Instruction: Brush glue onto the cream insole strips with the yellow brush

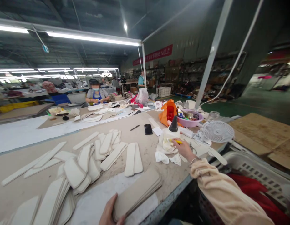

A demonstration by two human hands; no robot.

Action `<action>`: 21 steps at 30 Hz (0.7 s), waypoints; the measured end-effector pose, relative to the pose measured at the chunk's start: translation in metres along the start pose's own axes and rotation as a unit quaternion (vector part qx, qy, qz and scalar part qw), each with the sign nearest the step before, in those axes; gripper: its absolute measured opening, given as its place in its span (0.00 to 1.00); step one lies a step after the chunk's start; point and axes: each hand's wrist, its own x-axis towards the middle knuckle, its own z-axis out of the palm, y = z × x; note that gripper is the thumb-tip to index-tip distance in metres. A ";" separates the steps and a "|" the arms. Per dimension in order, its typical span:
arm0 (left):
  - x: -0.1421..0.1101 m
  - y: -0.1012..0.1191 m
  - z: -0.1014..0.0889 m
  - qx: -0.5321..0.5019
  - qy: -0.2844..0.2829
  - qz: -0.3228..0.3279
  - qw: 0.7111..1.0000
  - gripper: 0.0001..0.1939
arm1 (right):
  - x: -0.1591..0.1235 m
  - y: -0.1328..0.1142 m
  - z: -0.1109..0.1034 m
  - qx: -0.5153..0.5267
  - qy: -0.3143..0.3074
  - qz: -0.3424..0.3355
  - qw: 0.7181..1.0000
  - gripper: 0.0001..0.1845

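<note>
My left hand (110, 213) grips the near end of a stack of flat beige pieces (138, 191) lying at the table's front edge. My right hand (183, 147) reaches far right, fingers pinched on a yellow brush handle (177, 141), over a small white pot (167, 144). A glue bottle with a black nozzle (173, 128) stands just behind that pot, on white rags (165, 157). Several cream strips (133, 158) are spread over the table's middle and left.
A black phone (148, 129) and a dark pen (134, 127) lie further back. A white fan (217, 131), a pink bowl (195, 122) and an orange bag (167, 112) crowd the right end. A masked person (96, 94) sits across. A white crate (250, 170) stands at the right.
</note>
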 end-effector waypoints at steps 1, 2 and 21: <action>0.000 0.006 -0.004 0.004 -0.019 -0.005 1.000 0.30 | -0.003 0.000 0.000 0.003 -0.002 0.003 1.000 0.19; 0.000 0.012 -0.007 0.005 -0.018 -0.014 1.000 0.31 | -0.006 0.002 0.001 0.007 -0.006 0.009 1.000 0.20; 0.000 0.030 -0.012 -0.108 -0.045 -0.090 0.989 0.44 | -0.164 -0.116 0.113 0.282 -0.270 0.139 0.910 0.16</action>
